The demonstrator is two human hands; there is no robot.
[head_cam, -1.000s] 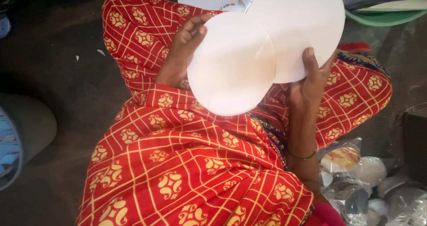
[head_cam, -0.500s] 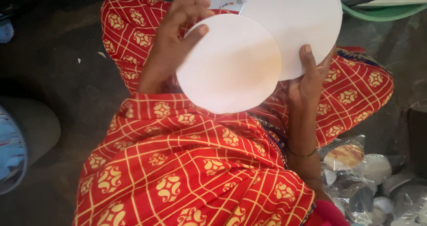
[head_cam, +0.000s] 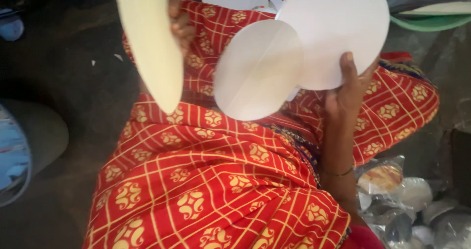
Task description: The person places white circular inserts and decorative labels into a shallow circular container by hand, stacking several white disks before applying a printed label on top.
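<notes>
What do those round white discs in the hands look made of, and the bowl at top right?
The white discs in the right hand look like thin matte paper or card: flat, with a faint crease. The cream disc in the left hand looks like similar stiff card. The green bowl seems to be smooth plastic, though only its rim shows.
</notes>
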